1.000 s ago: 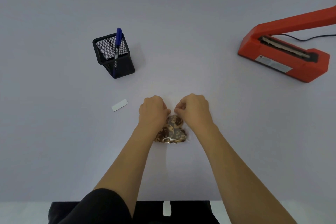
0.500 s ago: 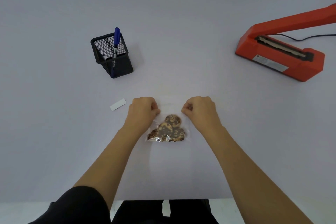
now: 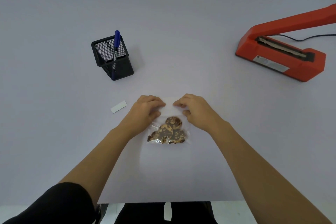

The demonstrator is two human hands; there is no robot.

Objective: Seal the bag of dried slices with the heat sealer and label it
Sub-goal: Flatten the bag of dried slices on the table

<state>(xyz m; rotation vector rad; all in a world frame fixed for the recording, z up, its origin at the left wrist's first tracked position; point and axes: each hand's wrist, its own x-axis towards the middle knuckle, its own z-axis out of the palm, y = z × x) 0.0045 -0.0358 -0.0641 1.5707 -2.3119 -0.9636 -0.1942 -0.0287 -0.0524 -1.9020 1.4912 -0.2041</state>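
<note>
A clear bag (image 3: 170,110) of round brown dried slices (image 3: 168,131) lies flat on the table in front of me. My left hand (image 3: 145,111) and my right hand (image 3: 195,111) both hold its empty upper part, curled fingers at the top edge and thumbs lower down. Their fingertips nearly meet over the middle. A red heat sealer (image 3: 280,60) stands at the far right with its arm raised. Left of the bag lies a small white label (image 3: 118,106). A blue marker (image 3: 116,45) stands in a black mesh holder (image 3: 112,58).
The sealer's black cord (image 3: 298,38) runs off behind it to the right. The table's near edge (image 3: 172,202) runs just above my lap. Pale bare tabletop (image 3: 209,71) lies between the bag and the sealer.
The hands first slid apart along the bag's top, uncovering the slices. Their fingertips have since come back toward each other at the top edge. The bag lies flatter.
</note>
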